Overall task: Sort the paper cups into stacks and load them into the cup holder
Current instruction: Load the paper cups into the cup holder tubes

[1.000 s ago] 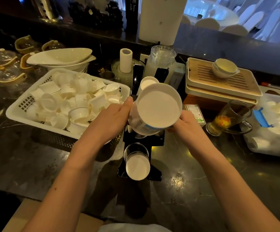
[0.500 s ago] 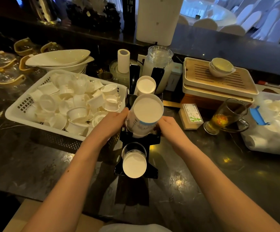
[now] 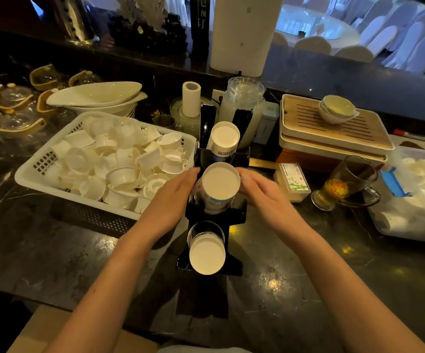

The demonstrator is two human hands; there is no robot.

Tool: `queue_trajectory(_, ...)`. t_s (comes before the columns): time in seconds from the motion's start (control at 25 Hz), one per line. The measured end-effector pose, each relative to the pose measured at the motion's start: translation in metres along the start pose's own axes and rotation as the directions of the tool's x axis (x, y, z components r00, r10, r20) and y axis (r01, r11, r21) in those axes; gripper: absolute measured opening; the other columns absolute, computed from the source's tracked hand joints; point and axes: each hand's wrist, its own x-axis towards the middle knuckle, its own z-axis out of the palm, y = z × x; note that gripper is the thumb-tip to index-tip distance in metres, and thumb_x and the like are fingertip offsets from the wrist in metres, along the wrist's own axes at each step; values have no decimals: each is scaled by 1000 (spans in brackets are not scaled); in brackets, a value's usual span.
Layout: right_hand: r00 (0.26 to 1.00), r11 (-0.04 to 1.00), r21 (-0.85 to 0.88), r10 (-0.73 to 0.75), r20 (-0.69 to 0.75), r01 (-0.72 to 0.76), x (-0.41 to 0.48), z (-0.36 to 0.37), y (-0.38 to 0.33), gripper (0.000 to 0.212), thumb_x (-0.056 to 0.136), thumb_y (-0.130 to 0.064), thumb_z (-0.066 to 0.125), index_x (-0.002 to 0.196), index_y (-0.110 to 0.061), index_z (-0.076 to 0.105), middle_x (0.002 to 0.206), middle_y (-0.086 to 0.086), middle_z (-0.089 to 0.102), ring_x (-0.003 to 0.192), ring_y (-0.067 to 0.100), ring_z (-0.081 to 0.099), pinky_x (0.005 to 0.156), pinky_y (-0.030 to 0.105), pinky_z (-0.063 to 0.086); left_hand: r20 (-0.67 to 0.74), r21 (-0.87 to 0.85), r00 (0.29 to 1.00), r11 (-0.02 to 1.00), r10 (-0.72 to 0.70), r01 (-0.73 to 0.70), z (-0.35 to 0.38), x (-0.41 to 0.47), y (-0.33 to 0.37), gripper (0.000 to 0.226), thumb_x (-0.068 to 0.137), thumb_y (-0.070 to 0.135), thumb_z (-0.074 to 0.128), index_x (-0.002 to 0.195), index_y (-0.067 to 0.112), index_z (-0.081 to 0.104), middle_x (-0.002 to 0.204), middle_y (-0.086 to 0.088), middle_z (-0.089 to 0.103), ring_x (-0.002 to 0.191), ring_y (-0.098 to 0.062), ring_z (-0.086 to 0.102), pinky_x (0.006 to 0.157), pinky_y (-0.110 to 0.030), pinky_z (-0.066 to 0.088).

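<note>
A black cup holder [image 3: 236,215] stands on the dark counter in front of me, with three slots in a row. An upside-down stack of paper cups [image 3: 220,184] sits in the middle slot, its white base facing me. My left hand [image 3: 173,197] presses its left side and my right hand [image 3: 262,194] its right side, fingers wrapped around it. A second stack [image 3: 225,137] fills the far slot and a third stack [image 3: 206,253] the near slot. A white basket [image 3: 30,174] of several loose small white cups [image 3: 119,161] lies to the left.
A glass mug of tea [image 3: 343,184] and a small box [image 3: 294,180] sit just right of the holder. Behind them is a wooden tea tray [image 3: 333,131] with a bowl. A plastic bag of cups [image 3: 420,194] lies far right. Glass jar [image 3: 242,105] stands behind the holder.
Both hands have lowered the cup stack away from the camera and down into the holder's middle slot; it now sits deeper between the other two stacks.
</note>
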Motion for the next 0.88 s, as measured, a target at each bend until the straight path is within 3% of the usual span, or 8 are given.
queue_trajectory(0.08, 981, 973, -130, -195, -22, 190, -11, -4, -14, 56, 96, -56, 41, 146, -31, 39, 142, -15, 49, 128, -4, 46, 102, 19, 40, -46, 56, 969, 970, 241, -238, -2, -19, 9, 48, 97, 52, 38, 141, 35, 46, 131, 25, 53, 124, 12, 45, 99, -7, 35)
queue_trajectory(0.2, 920, 892, -250, -392, -11, 377, -10, 5, -5, 52, 101, -42, 46, 148, -23, 36, 146, -4, 48, 135, 5, 42, 109, 33, 42, -66, 130, 903, 901, 425, -414, 2, -23, 8, 42, 98, 37, 46, 139, 26, 51, 130, 22, 56, 123, 11, 48, 95, -5, 38)
queue_trajectory(0.36, 927, 922, -137, -371, -55, 361, -2, 19, 5, 54, 103, -40, 39, 151, -17, 32, 148, 0, 48, 138, 8, 41, 110, 41, 40, -122, 25, 913, 921, 389, -389, 7, -17, 3, 40, 99, 36, 45, 136, 24, 56, 128, 16, 62, 122, 6, 53, 92, -8, 41)
queue_trajectory(0.6, 932, 934, -65, -356, -62, 352, -6, 26, -3, 41, 103, -34, 34, 143, -33, 34, 135, -17, 52, 131, 1, 46, 104, 24, 42, -127, -51, 926, 930, 354, -363, 12, -18, 2, 38, 102, 35, 44, 136, 25, 55, 127, 13, 64, 121, 2, 55, 92, -10, 43)
queue_trajectory(0.68, 942, 943, -69, -330, -63, 325, -9, 28, -5, 42, 102, -39, 32, 144, -37, 31, 137, -20, 49, 133, -1, 44, 108, 26, 41, -106, -44, 928, 930, 358, -364, 10, -22, 5, 38, 102, 36, 42, 137, 25, 54, 129, 12, 62, 123, 3, 53, 95, -11, 42)
queue_trajectory(0.88, 953, 967, -88, -250, -173, 237, -31, 33, -7, 67, 97, -51, 30, 155, -19, 22, 156, -1, 35, 143, 7, 31, 117, 35, 30, -113, 67, 910, 917, 398, -393, 9, -37, 15, 41, 103, 34, 40, 141, 20, 48, 138, 12, 54, 127, 8, 45, 101, -9, 36)
